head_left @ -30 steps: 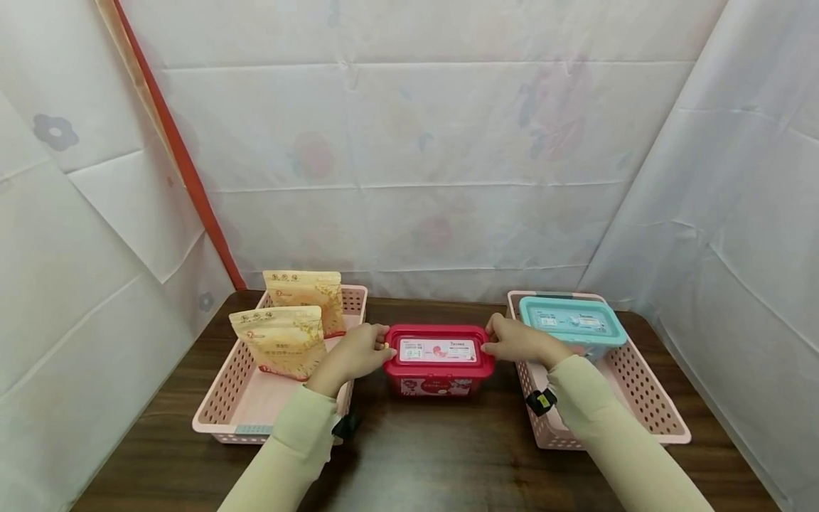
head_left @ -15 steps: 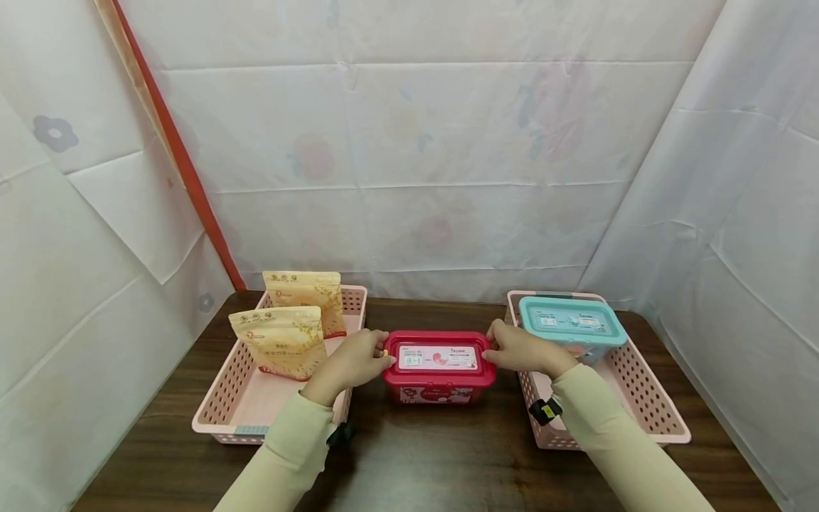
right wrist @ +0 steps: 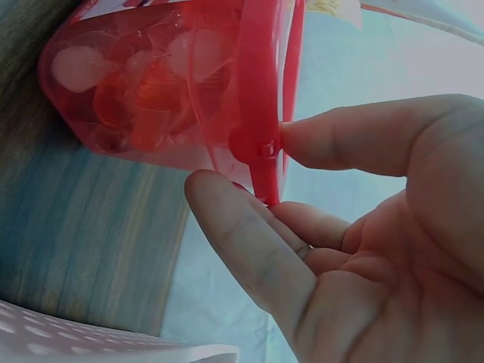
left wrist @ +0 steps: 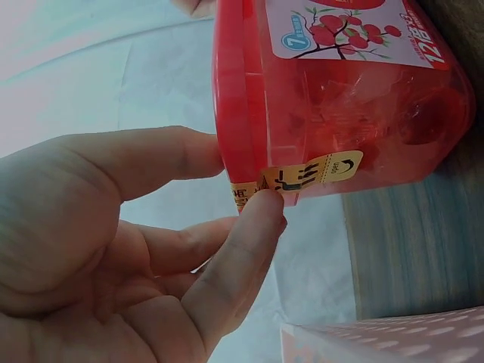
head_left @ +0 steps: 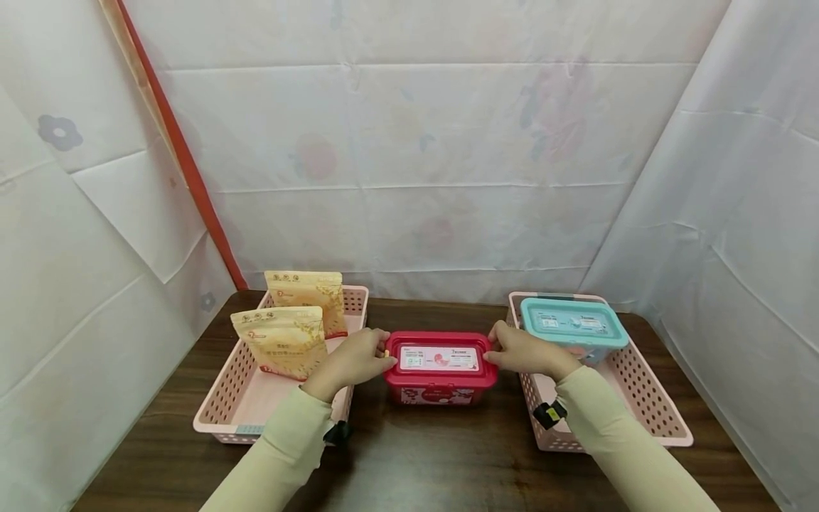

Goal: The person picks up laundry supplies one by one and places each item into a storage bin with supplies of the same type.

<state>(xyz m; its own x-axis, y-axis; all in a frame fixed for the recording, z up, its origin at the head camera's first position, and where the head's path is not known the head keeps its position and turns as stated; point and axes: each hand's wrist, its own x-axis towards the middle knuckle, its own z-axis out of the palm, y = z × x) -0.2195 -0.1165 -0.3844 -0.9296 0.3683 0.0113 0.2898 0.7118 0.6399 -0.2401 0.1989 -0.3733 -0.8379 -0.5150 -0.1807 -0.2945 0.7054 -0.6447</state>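
A red, see-through laundry pod box (head_left: 441, 382) with a shut lid and a pink label stands on the dark wooden table between two baskets. My left hand (head_left: 353, 359) pinches the left end of its lid rim, thumb on top and fingers beneath the side; a yellow seal sticker (left wrist: 302, 178) shows there in the left wrist view. At the opposite end, my right hand (head_left: 527, 350) pinches the rim the same way. Rounded pods (right wrist: 144, 94) show through the wall in the right wrist view. The far side of the box is hidden.
On the left, a pink perforated basket (head_left: 220, 384) holds two upright yellow pouches (head_left: 284, 345). The right pink basket (head_left: 646, 391) holds a turquoise lidded box (head_left: 576, 323) at its back. A white patterned cloth (head_left: 409, 163) hangs behind the table (head_left: 435, 462).
The red pod box and both hands have come slightly nearer to me since one second ago. Over the last half second they have hardly moved. The grips look the same.
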